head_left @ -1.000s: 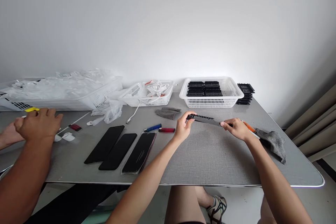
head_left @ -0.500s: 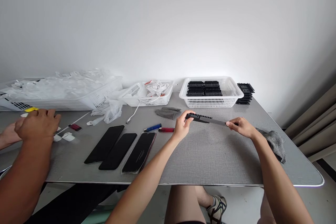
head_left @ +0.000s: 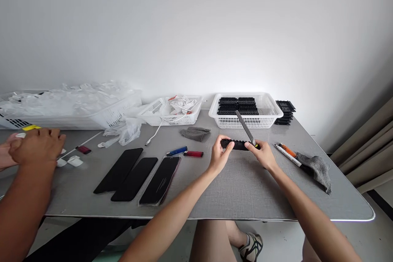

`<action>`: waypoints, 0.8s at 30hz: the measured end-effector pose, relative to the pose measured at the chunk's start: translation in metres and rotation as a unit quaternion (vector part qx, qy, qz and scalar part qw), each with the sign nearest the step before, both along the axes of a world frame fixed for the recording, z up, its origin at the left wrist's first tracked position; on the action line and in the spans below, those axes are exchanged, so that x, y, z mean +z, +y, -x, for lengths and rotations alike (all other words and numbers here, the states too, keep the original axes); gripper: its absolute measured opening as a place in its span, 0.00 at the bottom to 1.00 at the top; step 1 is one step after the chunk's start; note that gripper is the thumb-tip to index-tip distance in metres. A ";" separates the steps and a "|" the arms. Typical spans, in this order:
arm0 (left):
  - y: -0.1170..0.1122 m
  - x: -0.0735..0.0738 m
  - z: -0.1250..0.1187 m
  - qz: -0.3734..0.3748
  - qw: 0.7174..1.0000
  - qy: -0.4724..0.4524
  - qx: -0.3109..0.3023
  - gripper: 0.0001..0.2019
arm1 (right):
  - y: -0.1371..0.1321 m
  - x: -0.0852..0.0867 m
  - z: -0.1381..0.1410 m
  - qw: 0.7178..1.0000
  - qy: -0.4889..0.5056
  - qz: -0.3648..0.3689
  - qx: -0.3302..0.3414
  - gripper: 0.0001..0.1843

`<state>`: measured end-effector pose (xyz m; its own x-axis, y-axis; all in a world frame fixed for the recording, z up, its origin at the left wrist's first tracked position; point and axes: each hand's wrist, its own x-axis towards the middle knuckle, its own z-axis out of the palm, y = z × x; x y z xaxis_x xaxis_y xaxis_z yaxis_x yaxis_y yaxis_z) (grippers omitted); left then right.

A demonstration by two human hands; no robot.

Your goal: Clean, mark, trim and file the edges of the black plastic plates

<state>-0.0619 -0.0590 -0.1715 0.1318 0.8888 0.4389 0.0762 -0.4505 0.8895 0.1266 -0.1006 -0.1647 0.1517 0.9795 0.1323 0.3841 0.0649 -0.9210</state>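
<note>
My left hand point(head_left: 218, 154) is closed on the left end of a small black ridged part point(head_left: 236, 144), held just above the grey table point(head_left: 239, 188). At the part's right end, my right hand point(head_left: 260, 154) pinches a thin grey strip point(head_left: 244, 126). The strip slants up and away toward the white basket point(head_left: 272, 111). A small yellow spot shows where my fingers meet the strip.
The basket holds black parts, with more stacked point(head_left: 285, 111) beside it. Two pens point(head_left: 287, 153) and a grey cloth point(head_left: 316, 166) lie right of me. Another cloth point(head_left: 195, 133), two lighters point(head_left: 184, 152) and three dark phones point(head_left: 135, 176) lie left. Another person's hands point(head_left: 35, 145) rest at far left.
My right hand moved left to the black part's right end. The grey strip swung from lying nearly flat between my hands to slanting up and away. The pens are uncovered now.
</note>
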 end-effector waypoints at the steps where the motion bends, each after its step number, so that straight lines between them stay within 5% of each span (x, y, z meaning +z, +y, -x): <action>1: -0.001 0.000 -0.001 0.002 1.000 -0.004 0.007 0.14 | -0.001 0.001 0.000 1.000 0.002 0.005 -0.001 0.30; 8: 0.000 0.002 0.000 0.054 0.997 -0.051 -0.037 0.14 | -0.003 0.007 -0.004 0.990 0.109 0.055 0.067 0.25; 18: 0.005 -0.007 0.001 0.085 0.992 -0.067 -0.067 0.18 | -0.003 0.005 -0.008 0.975 0.195 0.071 0.073 0.24; 24: 0.007 -0.006 -0.003 0.034 0.994 -0.080 -0.061 0.20 | -0.004 0.007 -0.009 0.982 0.170 0.073 0.046 0.25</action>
